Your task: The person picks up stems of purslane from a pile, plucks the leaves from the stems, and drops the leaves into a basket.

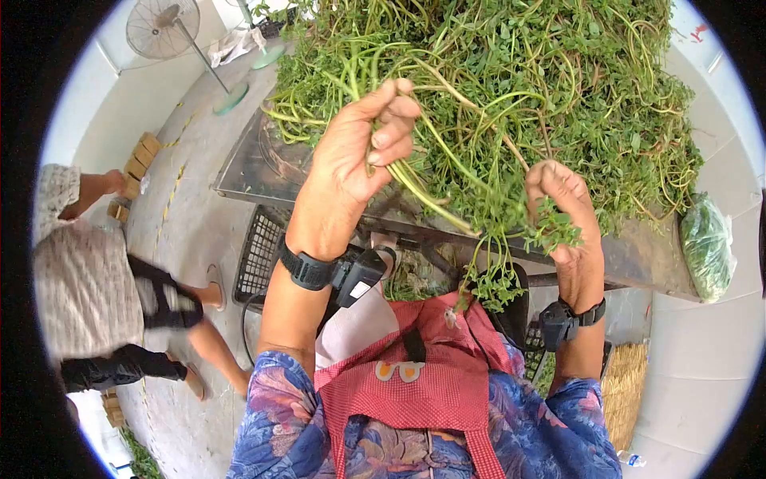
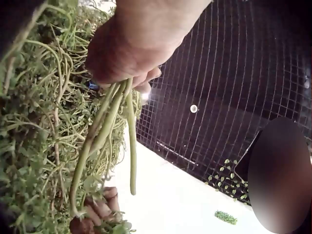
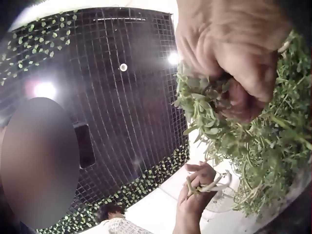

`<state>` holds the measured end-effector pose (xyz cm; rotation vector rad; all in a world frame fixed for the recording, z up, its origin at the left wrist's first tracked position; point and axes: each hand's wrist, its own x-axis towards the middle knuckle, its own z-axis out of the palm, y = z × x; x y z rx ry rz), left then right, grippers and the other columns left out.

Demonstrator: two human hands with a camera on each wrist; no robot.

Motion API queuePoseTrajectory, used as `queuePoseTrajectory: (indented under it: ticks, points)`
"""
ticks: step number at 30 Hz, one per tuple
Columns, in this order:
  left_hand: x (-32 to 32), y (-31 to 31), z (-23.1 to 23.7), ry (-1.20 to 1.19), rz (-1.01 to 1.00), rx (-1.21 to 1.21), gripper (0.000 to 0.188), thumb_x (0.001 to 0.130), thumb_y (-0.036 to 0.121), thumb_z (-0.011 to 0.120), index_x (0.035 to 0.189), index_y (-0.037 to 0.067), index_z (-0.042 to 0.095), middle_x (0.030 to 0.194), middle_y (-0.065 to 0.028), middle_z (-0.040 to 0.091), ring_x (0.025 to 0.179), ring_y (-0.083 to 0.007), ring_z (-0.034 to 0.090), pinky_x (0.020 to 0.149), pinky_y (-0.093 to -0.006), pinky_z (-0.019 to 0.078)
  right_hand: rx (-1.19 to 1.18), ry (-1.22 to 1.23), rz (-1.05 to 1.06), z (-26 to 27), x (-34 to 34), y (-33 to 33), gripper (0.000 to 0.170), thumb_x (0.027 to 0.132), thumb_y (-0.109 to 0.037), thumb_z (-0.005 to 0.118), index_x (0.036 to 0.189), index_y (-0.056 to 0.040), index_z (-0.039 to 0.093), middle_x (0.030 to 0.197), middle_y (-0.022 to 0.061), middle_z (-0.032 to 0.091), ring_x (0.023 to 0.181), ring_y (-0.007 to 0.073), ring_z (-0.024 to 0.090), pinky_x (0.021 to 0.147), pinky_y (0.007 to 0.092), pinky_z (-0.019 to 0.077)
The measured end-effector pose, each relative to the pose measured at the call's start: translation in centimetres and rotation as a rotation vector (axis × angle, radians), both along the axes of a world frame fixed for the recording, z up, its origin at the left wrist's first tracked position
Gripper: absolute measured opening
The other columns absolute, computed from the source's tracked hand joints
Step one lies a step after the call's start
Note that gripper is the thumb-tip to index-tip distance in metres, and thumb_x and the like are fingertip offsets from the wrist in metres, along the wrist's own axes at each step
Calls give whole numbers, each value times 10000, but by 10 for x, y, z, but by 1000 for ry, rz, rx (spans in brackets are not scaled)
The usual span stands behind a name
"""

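Observation:
My left hand holds a small bunch of thick green purslane stems in its curled fingers, raised before the near side of the pile. In the left wrist view the bare stem ends hang below that hand. My right hand is at the right, its fingers curled round leafy purslane sprigs; a long brownish stem runs from it up toward the left. Loose leafy tops dangle between the two hands. Behind them lies a big tangled heap of purslane.
The heap covers a dark table whose front edge shows. A plastic bag of greens sits at its right corner. Below stands a black crate. Another person is at the left, and a standing fan farther back.

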<state>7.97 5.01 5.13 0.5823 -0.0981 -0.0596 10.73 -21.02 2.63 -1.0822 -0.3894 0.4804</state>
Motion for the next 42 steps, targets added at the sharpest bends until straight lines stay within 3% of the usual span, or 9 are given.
queuePoseTrajectory:
  ticks: [9,13,18,21,24,32,36,38,42]
  points:
    - [4,15,-7,51,117,-266,123,930,138,462,968,21,466,779,-82,557,519,-86,398,326,-182,285,-277,-255,-246,7,-17,23,256,845,-137,622,1061,1,633,920,7,637,798,69,531,785,226,411]
    - [-3,3,-1,115,140,-260,127,918,91,472,988,-14,475,769,-61,516,501,-72,377,320,-188,275,-380,-583,-389,0,-2,48,324,825,-116,635,1125,2,596,991,35,639,800,88,546,756,245,437]
    - [-3,2,-7,115,123,-240,153,934,108,447,1009,-24,464,772,-60,511,497,-65,369,315,-182,283,-454,-949,-511,0,10,72,150,792,-91,645,922,-23,672,699,98,630,581,99,509,583,255,431]
    - [-7,10,-7,25,77,-5,199,937,155,454,1026,-18,493,771,-88,594,476,-64,376,331,-172,286,-584,-855,-460,7,12,68,140,800,-112,641,886,-4,666,652,118,617,529,129,513,538,279,419]
    - [-21,8,8,-82,805,804,264,932,195,483,1041,-25,581,729,-64,651,405,-32,396,384,-175,326,-670,-907,-416,14,15,60,147,803,-122,636,855,15,650,607,138,585,498,170,506,519,297,412]
    - [-23,-22,4,-300,405,1441,138,852,107,575,950,24,623,616,-100,559,498,-114,509,484,-311,412,-669,-1078,-316,23,15,66,138,761,-113,654,842,-1,650,677,174,598,562,293,568,534,329,429]
    - [-17,-21,-4,-289,337,1433,137,861,125,574,939,29,633,592,-68,565,467,-89,485,436,-270,385,-659,-1076,-355,39,7,62,171,737,-118,679,885,-33,661,653,121,587,547,193,551,532,286,419]
    - [-16,-20,1,-119,286,1030,190,882,172,577,957,10,639,634,-3,579,413,-31,407,365,-184,303,-720,-897,-442,51,1,57,154,731,-103,691,876,-55,679,636,52,582,568,83,510,547,238,412]
    - [-14,-16,1,-72,269,811,225,879,188,583,957,-19,624,653,-32,608,356,-29,347,326,-169,227,-527,-948,-457,44,7,48,97,745,-80,682,837,-52,689,721,66,642,636,98,567,607,233,448]
